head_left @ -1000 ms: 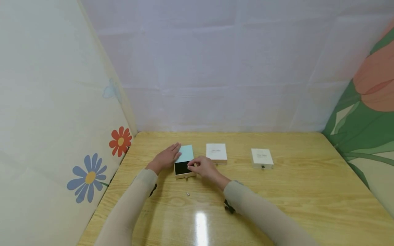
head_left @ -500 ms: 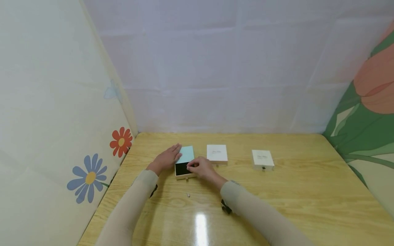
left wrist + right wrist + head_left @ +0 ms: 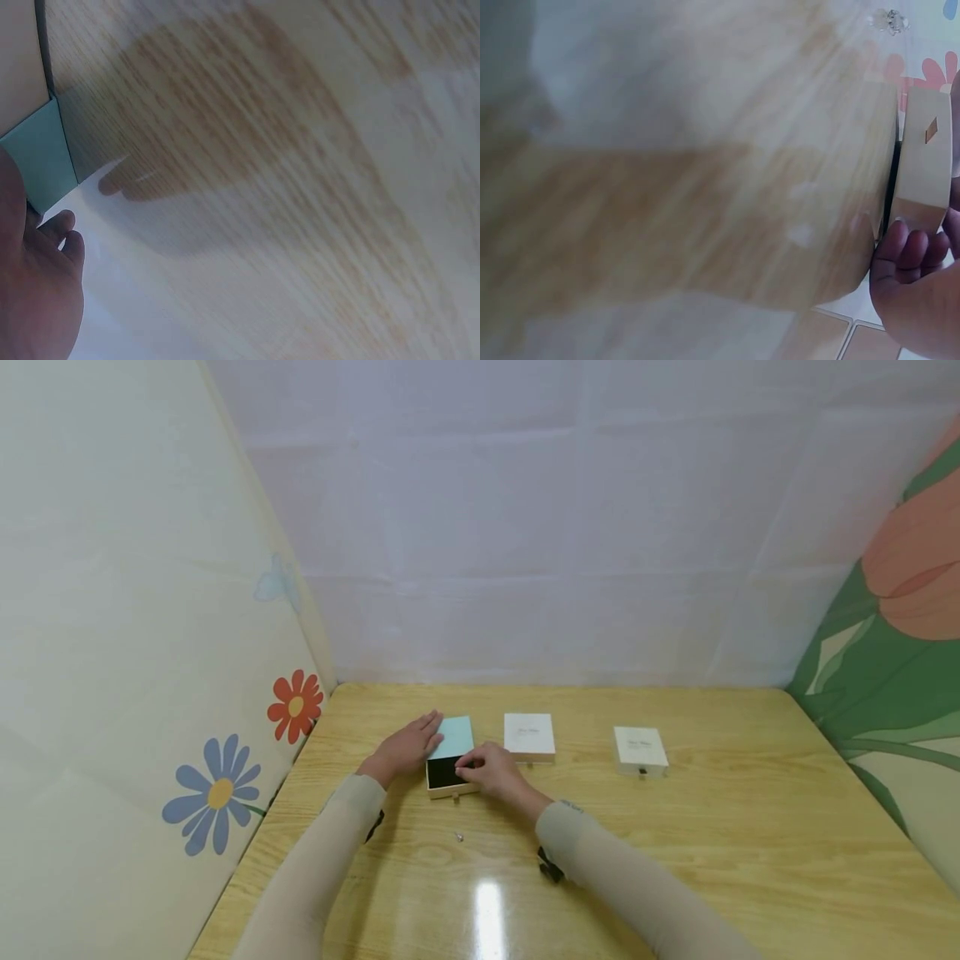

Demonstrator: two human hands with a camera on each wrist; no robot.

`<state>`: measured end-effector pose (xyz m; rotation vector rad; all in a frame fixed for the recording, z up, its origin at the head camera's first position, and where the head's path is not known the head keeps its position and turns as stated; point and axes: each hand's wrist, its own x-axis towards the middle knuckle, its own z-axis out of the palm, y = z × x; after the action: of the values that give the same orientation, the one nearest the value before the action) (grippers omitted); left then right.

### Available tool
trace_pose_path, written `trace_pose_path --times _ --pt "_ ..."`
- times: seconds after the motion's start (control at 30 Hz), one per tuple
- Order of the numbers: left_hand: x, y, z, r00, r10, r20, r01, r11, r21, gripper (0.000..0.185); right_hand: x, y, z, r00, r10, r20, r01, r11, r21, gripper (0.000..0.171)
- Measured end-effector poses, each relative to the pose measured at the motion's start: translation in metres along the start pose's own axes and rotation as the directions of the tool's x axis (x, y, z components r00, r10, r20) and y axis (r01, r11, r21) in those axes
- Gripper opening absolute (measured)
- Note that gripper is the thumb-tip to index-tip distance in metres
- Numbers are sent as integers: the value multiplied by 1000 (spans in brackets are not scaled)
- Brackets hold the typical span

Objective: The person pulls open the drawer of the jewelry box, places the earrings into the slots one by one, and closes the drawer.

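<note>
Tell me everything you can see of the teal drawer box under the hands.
The teal drawer box lies flat on the wooden table, far left of three boxes. It looks like card: a pale teal sleeve with a beige tray slid partly out toward the person, black-lined inside, a small pull tab in front. The left hand rests on the sleeve; the right hand touches the tray's right side.

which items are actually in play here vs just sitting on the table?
In play:
- teal drawer box, drawer pulled out; left hand rests on it, right hand at the drawer
- small shiny piece nearby

Lying about:
- two closed white boxes
</note>
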<state>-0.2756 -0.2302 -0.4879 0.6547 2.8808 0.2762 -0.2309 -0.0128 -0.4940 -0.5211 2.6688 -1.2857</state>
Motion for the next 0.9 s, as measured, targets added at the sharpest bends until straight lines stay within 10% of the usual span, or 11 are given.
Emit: trace_pose_path --times 0.9 --pt "-2 3 -3 1000 -11 1 11 1000 -13 61 3 3 3 1000 -30 -7 30 998 -49 7"
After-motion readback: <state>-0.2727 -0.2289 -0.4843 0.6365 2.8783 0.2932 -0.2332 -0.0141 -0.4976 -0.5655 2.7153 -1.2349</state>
